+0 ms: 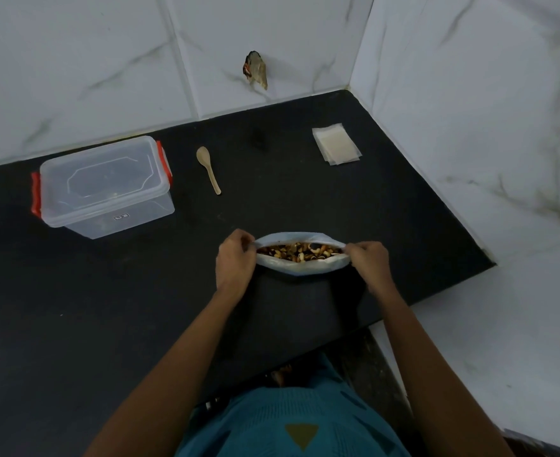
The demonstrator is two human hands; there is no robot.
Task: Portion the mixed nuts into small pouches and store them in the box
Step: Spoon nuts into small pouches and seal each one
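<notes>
A white bag point(300, 268) stands on the black counter point(107, 308) with its mouth pulled wide, showing mixed nuts point(300, 252) inside. My left hand point(235, 262) pinches the bag's left rim and my right hand point(369, 260) pinches its right rim. A clear plastic box point(103, 189) with red clips and its lid on sits at the back left. A small wooden spoon point(208, 168) lies to the right of the box. A stack of small clear pouches point(336, 144) lies at the back right.
White marble-tiled walls close the counter at the back and on the right. A broken hole point(255, 70) shows in the back wall. The counter's front edge cuts in near my body, with the floor below at the right.
</notes>
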